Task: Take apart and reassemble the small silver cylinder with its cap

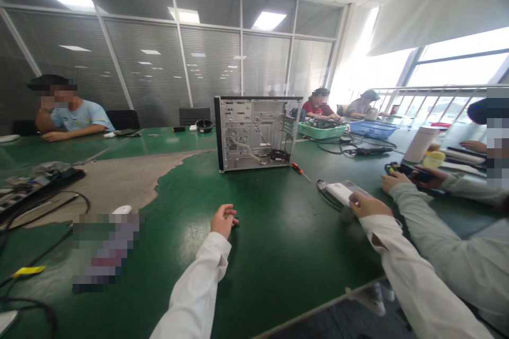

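Note:
My left hand (pixel 225 220) rests over the green table, its fingers loosely bent and apart, holding nothing. To the right, my right hand (pixel 369 205) pinches the near end of a white box-shaped device (pixel 338 190) that has a dark cable beside it; its exact kind cannot be made out. Beyond both hands, an open computer case (pixel 258 135) stands upright with its bare metal inside and some loose wires facing me. A screwdriver (pixel 301 171) with an orange and black handle lies at the case's lower right corner.
A co-worker's hands (pixel 401 177) hold a dark device close to my right arm. Green (pixel 323 131) and blue (pixel 371 130) baskets stand at the back right. Cables and a power strip (pixel 43 185) lie left, near a blurred object (pixel 109 254). The table edge (pixel 318 310) runs near me.

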